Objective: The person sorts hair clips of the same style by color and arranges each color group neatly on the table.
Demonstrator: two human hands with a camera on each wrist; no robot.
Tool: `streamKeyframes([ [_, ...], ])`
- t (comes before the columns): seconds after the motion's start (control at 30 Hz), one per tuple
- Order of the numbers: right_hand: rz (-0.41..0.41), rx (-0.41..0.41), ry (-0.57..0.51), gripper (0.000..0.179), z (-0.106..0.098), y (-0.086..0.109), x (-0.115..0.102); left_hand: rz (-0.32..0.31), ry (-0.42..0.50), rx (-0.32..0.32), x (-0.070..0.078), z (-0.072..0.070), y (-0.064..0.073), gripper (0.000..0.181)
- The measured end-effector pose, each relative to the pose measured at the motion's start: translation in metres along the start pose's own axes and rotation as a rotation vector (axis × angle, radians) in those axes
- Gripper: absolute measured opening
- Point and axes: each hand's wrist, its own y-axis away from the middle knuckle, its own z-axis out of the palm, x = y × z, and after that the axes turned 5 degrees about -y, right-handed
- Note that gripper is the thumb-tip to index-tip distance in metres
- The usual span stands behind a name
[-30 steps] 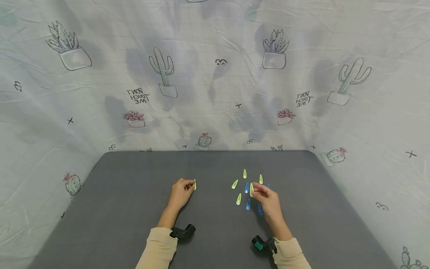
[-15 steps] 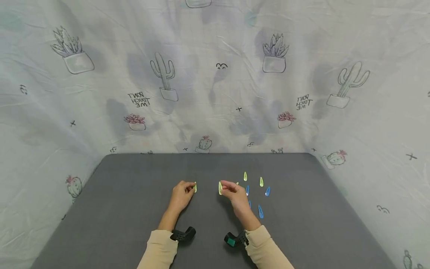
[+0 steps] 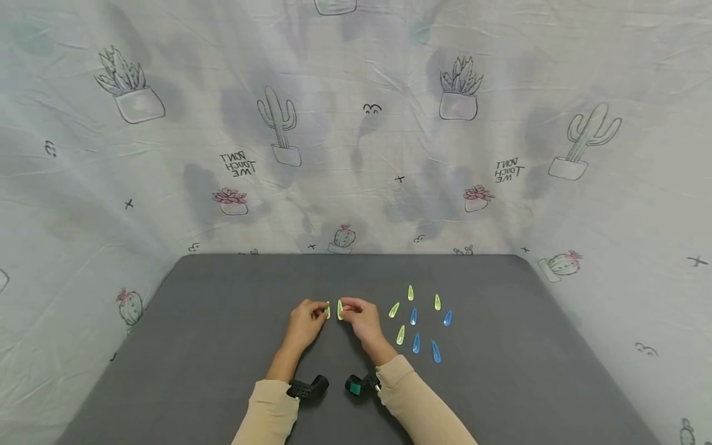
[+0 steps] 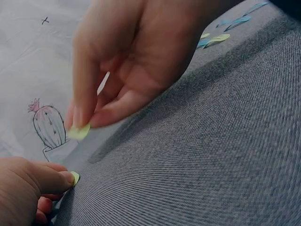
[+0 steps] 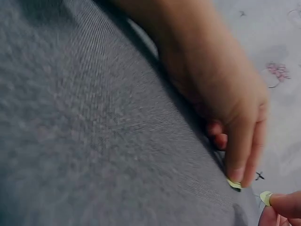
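My left hand [image 3: 306,322] pinches a yellow-green snap hair clip [image 3: 327,310] between thumb and fingertips, low at the table surface. Just to its right, my right hand [image 3: 363,320] pinches a second yellow-green hair clip [image 3: 340,309], held roughly parallel to the first with a small gap between. In the left wrist view the right hand's clip [image 4: 79,132] hangs above the cloth, higher than the left hand's clip [image 4: 75,178]. The fingertips cover part of both clips.
On the grey table [image 3: 233,346], right of my hands, lie several loose hair clips, yellow-green [image 3: 400,335] and blue [image 3: 436,351]. A white curtain [image 3: 356,154] printed with cacti hangs behind and at both sides.
My right hand has carried its yellow-green clip leftward from the scattered clips to beside my left hand. The left hand has kept its place and its clip.
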Motion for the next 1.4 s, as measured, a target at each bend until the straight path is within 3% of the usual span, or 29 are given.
streamKeyframes([
  [0.3, 0.008, 0.010, 0.113, 0.026, 0.012, -0.006, 0.007, 0.009, 0.004, -0.007, -0.001, 0.004, 0.005, 0.016],
  [0.53, -0.095, 0.040, 0.357, 0.021, 0.018, -0.010, 0.004, 0.004, -0.007, -0.007, -0.003, 0.003, 0.002, 0.017],
  [0.7, -0.122, 0.048, 0.466, 0.020, 0.022, -0.013, 0.002, -0.001, -0.007, -0.007, -0.003, 0.002, 0.000, 0.017],
  [1.03, -0.132, 0.059, 0.563, 0.019, 0.028, -0.015, -0.003, 0.007, 0.006, 0.017, 0.000, 0.001, 0.000, 0.016],
  [1.4, -0.140, 0.070, 0.572, 0.023, 0.029, -0.013, -0.001, -0.001, 0.019, 0.009, -0.001, 0.000, 0.001, 0.016],
])
